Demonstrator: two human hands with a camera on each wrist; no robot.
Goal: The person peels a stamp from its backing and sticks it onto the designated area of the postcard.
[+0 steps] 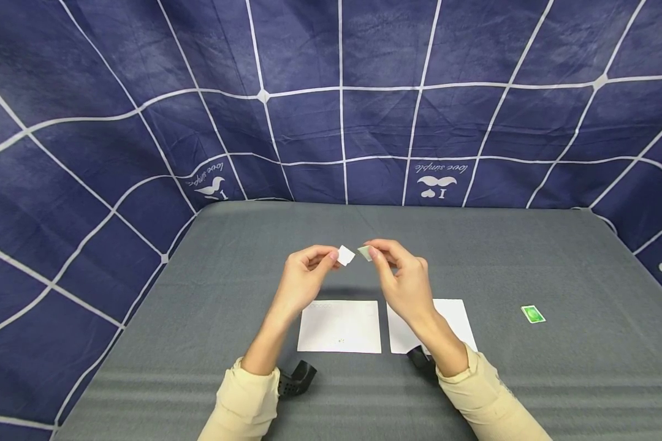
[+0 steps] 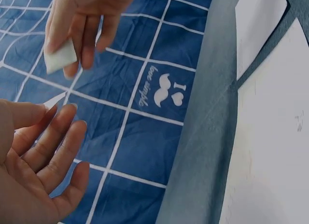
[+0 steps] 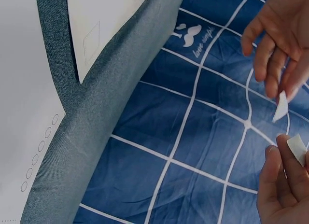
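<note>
Between thumb and fingertips my left hand (image 1: pixel 300 278) pinches a small white piece of paper (image 1: pixel 346 255). My right hand (image 1: pixel 410 285) pinches a small pale green stamp (image 1: pixel 366 252), whose edge looks serrated in the right wrist view. Both hands are raised above the table, with the two pieces close together but apart. Below them lie two white envelopes, the left envelope (image 1: pixel 339 327) fully in view and the right envelope (image 1: pixel 458 318) partly covered by my right forearm. Printed ovals show on one envelope (image 3: pixel 29 151), and a dotted box on the other envelope (image 3: pixel 91 43).
A green stamp (image 1: pixel 532 314) lies on the grey cloth-covered table (image 1: pixel 226 245), well to the right of the envelopes. Behind the table and along its sides hangs a blue curtain (image 1: pixel 303 128) with white grid lines.
</note>
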